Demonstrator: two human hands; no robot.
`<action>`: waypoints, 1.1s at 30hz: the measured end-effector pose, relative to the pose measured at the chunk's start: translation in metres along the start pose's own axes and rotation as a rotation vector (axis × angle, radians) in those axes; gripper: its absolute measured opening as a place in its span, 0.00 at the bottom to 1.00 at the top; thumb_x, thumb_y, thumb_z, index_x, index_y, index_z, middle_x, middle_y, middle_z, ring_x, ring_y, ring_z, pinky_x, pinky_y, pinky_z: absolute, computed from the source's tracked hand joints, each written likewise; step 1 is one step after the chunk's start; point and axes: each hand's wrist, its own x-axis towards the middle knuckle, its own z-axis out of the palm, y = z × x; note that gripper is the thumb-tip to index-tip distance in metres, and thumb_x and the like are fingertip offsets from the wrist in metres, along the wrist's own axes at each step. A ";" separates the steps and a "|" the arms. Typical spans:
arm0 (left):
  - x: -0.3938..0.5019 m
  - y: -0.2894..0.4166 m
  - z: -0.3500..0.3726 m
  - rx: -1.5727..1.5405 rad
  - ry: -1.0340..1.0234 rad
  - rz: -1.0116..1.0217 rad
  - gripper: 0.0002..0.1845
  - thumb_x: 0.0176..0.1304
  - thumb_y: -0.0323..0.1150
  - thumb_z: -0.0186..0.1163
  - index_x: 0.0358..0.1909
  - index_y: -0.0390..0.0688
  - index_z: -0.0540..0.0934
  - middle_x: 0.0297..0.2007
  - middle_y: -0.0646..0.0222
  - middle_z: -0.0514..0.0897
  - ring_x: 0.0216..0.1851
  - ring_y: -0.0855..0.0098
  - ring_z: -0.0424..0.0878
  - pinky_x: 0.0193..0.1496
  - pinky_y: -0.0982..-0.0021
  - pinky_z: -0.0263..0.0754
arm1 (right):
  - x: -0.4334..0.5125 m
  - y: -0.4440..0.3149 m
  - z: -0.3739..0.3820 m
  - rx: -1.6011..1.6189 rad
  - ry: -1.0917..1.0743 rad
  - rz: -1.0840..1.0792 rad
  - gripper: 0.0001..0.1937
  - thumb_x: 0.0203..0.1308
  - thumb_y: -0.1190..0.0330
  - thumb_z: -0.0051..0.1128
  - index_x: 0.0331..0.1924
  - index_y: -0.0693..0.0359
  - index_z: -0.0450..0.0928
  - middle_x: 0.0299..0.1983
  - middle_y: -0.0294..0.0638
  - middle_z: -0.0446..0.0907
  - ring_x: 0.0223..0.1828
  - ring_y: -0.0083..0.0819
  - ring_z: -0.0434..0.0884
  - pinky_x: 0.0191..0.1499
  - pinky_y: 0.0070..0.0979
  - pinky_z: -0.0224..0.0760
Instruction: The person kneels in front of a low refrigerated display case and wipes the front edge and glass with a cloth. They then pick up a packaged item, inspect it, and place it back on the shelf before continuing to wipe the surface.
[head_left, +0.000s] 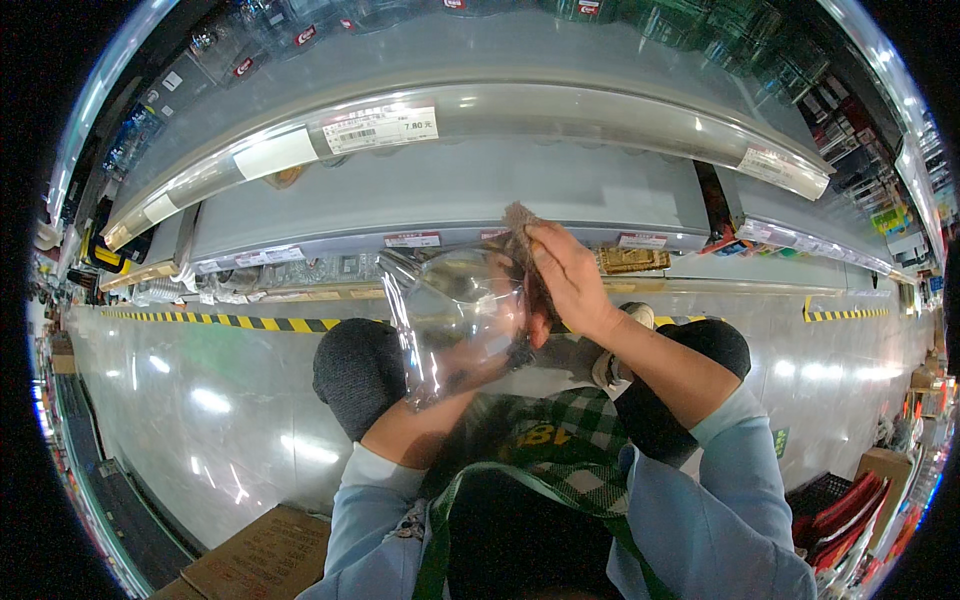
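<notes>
A clear glass or plastic pitcher (457, 315) is held on its side in front of the shelf. My left hand (499, 315) lies behind and under it, seen partly through its clear wall, with fingertips near the right end. With my right hand (566, 277) I grip a brown cloth (519, 217) and press it against the right end of the pitcher. Part of the cloth hangs down between the hand and the pitcher.
A grey shelf (450, 187) spans the front, below a shelf edge with price labels (375, 127). Clear containers (322, 271) and a woven basket (634, 260) sit lower. Cardboard boxes (262, 551) stand at lower left, red items (847, 517) at lower right.
</notes>
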 end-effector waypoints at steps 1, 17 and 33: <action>0.001 -0.002 0.013 0.128 0.073 0.003 0.39 0.66 0.68 0.35 0.64 0.48 0.65 0.49 0.70 0.78 0.42 0.75 0.79 0.42 0.73 0.77 | -0.002 0.003 -0.001 -0.002 0.005 0.033 0.12 0.61 0.76 0.48 0.48 0.71 0.73 0.46 0.60 0.76 0.46 0.58 0.76 0.50 0.40 0.71; 0.003 0.008 -0.021 0.353 -0.005 0.140 0.23 0.74 0.46 0.40 0.58 0.40 0.70 0.53 0.63 0.76 0.54 0.67 0.74 0.59 0.66 0.68 | -0.036 -0.016 -0.002 -0.217 -0.123 -0.266 0.09 0.58 0.75 0.57 0.43 0.67 0.76 0.43 0.52 0.75 0.40 0.48 0.77 0.43 0.35 0.73; 0.002 -0.044 -0.050 1.290 0.517 -0.213 0.22 0.68 0.45 0.52 0.44 0.31 0.74 0.34 0.47 0.80 0.36 0.49 0.79 0.41 0.54 0.71 | -0.061 0.005 -0.039 0.536 -0.119 1.087 0.20 0.61 0.57 0.56 0.50 0.64 0.77 0.48 0.45 0.80 0.53 0.32 0.76 0.57 0.30 0.65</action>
